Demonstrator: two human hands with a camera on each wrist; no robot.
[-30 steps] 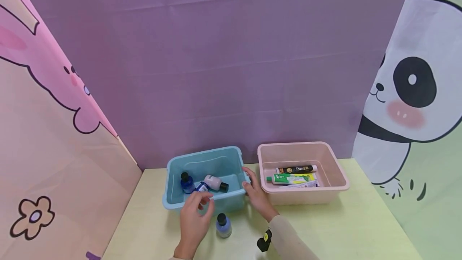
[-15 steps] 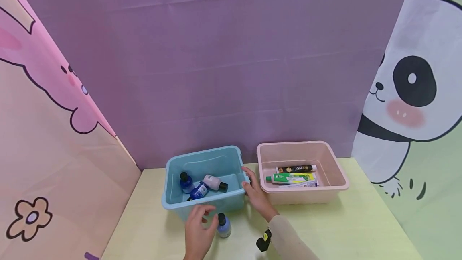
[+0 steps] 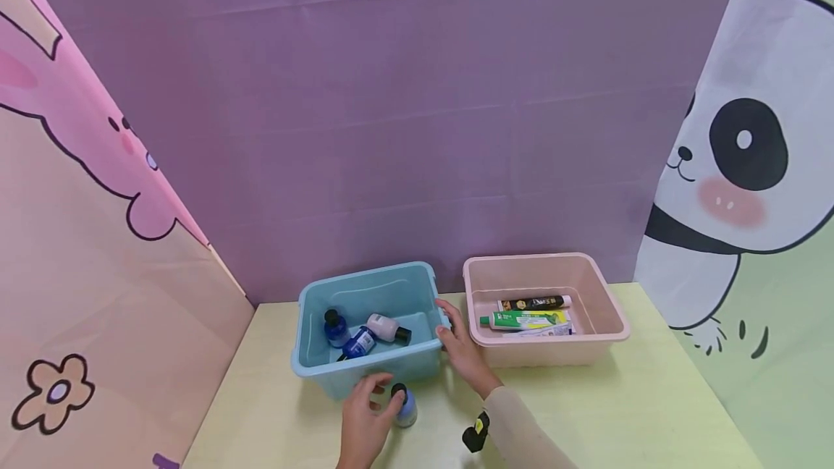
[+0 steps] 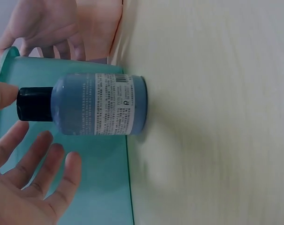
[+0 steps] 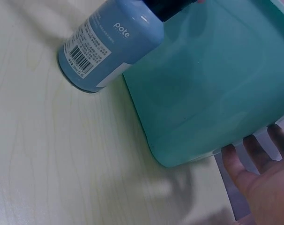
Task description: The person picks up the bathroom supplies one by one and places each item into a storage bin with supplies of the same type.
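A bluish-purple bottle (image 3: 407, 411) with a black cap stands upright on the table, just in front of the blue plastic bin (image 3: 417, 365). My left hand (image 3: 366, 422) is at its cap; in the left wrist view the thumb meets the cap (image 4: 35, 104) while the fingers spread loosely, not closed round it. My right hand (image 3: 465, 353) holds the bin's right rim, thumb on top and fingers against the outer side. Inside the bin are a dark blue bottle (image 3: 336, 329), a blue bottle with a label (image 3: 360, 343) and a pale bottle with a black cap (image 3: 386, 328).
To the right, a pink bin (image 3: 554, 355) holds a black tube (image 3: 534, 303), a green and yellow tube (image 3: 521, 320) and a whitish tube (image 3: 541, 332). A purple backdrop (image 3: 391, 129) rises behind the pale table (image 3: 625, 411). Cartoon-printed sheets flank both sides.
My left hand has drawn back from the blue bin's front rim, moving toward me and right to the standing bottle's cap. The right hand stays on the bin.
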